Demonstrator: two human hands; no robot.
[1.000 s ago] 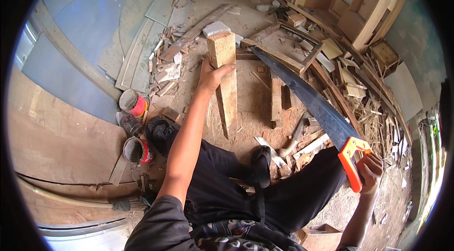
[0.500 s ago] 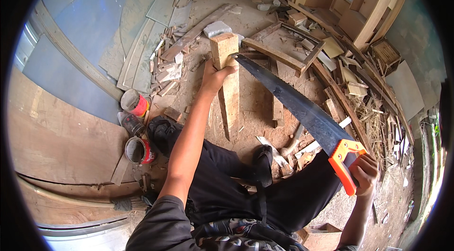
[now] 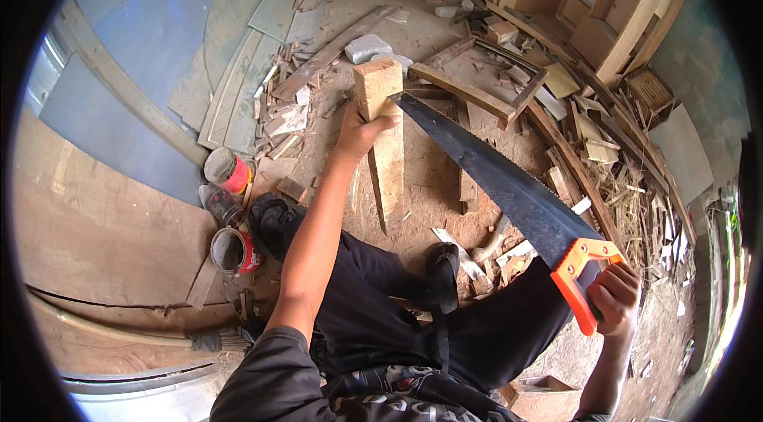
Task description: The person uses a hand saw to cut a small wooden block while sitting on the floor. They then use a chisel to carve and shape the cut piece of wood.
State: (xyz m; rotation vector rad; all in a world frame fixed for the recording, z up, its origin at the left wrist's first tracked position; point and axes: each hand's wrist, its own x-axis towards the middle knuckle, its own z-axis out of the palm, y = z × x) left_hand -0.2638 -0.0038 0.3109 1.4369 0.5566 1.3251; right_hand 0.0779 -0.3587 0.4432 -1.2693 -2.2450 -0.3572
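While the left hand (image 3: pixel 363 133) grasps a squared wooden block (image 3: pixel 389 160) near the centre of the frame, the right hand (image 3: pixel 615 297) grips a handsaw (image 3: pixel 501 180) toward the lower right. The left thumb presses across the block's near face; its other fingers pass behind the wood, and from where I stand I cannot tell how they lie. The right fingers are curled close together around the saw's orange handle (image 3: pixel 574 303). The dark blade slants up and leftward, teeth toward the upper right, its tip at the block's right edge just above the thumb; whether they touch, I cannot tell. The block is roughly upright, appearing narrower at its lower end. Beyond it, toward upper centre, lies a pale grey lump (image 3: pixel 367 48), with a rectangular wooden framework (image 3: pixel 461 91) to its right. At centre left, a red can (image 3: pixel 249 253) stands beside a dark shoe (image 3: pixel 274 223).
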